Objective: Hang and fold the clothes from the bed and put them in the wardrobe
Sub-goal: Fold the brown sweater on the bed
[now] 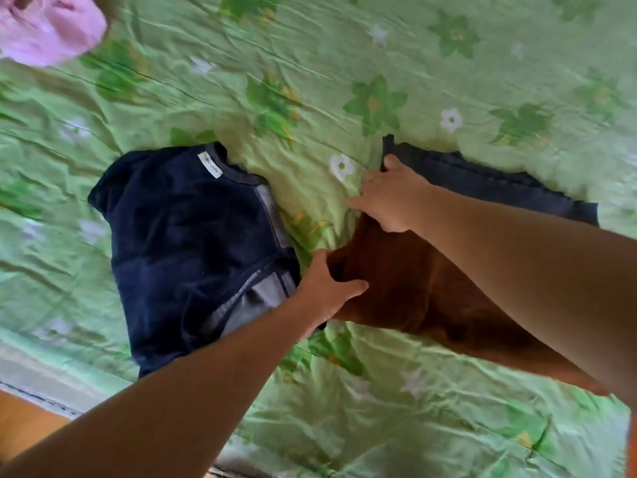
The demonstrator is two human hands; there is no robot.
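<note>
A brown garment [413, 288] lies folded on the green flowered bedspread [310, 81], right of centre. My left hand [327, 291] grips its near left corner, thumb on top. My right hand [389, 198] holds its far left corner and also touches a dark grey garment [482, 181] that lies beneath and behind it. To the left, apart from both hands, a dark navy top [186, 243] with a white neck label lies crumpled, with grey fabric showing along its right side.
A pink garment [48, 29] lies at the far left corner of the view. The bed's near edge [41, 377] runs along the lower left, with orange floor [24, 429] below it.
</note>
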